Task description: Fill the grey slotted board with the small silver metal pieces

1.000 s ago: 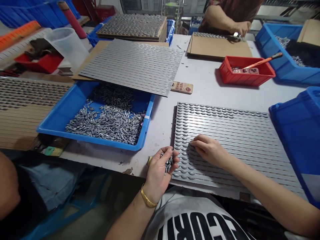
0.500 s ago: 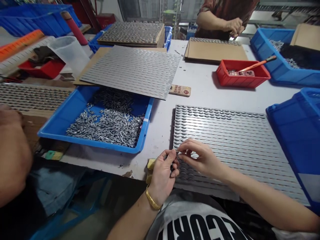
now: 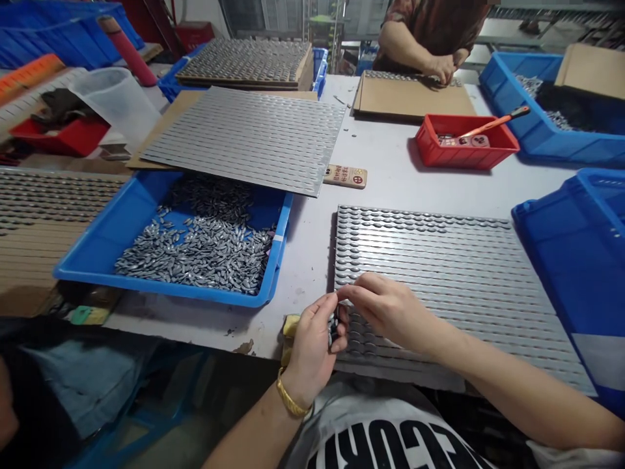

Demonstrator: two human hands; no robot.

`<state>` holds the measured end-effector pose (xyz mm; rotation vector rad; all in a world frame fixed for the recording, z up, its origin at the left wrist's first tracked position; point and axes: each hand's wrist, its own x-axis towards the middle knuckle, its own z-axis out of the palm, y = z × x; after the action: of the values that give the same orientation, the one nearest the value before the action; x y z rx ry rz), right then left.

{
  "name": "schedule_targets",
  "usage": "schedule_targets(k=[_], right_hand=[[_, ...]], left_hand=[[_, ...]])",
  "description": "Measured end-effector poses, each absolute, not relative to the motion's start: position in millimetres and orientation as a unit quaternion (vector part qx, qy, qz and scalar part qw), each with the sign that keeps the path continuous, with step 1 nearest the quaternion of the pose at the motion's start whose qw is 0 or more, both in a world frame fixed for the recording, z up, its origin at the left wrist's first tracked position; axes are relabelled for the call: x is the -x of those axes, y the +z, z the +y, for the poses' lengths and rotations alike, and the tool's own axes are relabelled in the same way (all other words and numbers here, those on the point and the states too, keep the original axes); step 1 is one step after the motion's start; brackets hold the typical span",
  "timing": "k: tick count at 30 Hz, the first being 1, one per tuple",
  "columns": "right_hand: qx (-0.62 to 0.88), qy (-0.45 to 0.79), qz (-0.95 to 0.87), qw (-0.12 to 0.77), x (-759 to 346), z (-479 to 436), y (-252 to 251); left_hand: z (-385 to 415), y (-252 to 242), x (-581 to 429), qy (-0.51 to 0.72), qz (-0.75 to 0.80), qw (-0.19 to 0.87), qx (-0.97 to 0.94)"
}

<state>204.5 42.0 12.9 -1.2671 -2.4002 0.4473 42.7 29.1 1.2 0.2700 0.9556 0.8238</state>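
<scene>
Left grip [image 3: 312,342] clasps pieces [image 3: 333,327] by board edge [image 3: 340,247], bin [image 3: 266,296] apart; right grip's [image 3: 388,309] hold unclear.

The desk [image 3: 390,179] has a pale, whitish top, marked with small specks and a worn brown patch [image 3: 244,346] at its near edge. A grey ridged board [image 3: 469,286] lies flat on it at the near right. To the left sits a shallow blue tray [image 3: 161,286], near but apart from the board. Between them, farther back, lies a flat wooden piece [image 3: 349,176] with red characters, its left end hidden. Beyond the board stands a red bin [image 3: 463,157], and behind that lies a cardboard stack [image 3: 415,101], with small dark bits [image 3: 353,135] just beside it. A yellow block [image 3: 290,326] rests at the near edge.
</scene>
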Motion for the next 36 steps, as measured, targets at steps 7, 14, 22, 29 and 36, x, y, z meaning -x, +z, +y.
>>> schedule_targets(k=[7, 14, 22, 29, 36], right_hand=[[0.540, 0.367, -0.690, 0.313, -247, 63, 8], [0.590, 0.299, -0.686, 0.302, -254, 69, -27], [0.580, 0.158, -0.760, 0.246, -260, 69, -39], [0.587, 0.265, -0.746, 0.172, -275, 68, -20], [0.571, 0.317, -0.719, 0.238, -258, 66, -19]], left_hand=[[48, 8, -20, 0.480, 0.412, 0.774, 0.023], [42, 0, -23, 0.451, 0.402, 0.797, 0.025], [38, -6, -20, 0.464, 0.429, 0.774, -0.038], [38, -4, -16, 0.446, 0.478, 0.755, -0.039], [37, -5, -16, 0.447, 0.480, 0.753, -0.049]])
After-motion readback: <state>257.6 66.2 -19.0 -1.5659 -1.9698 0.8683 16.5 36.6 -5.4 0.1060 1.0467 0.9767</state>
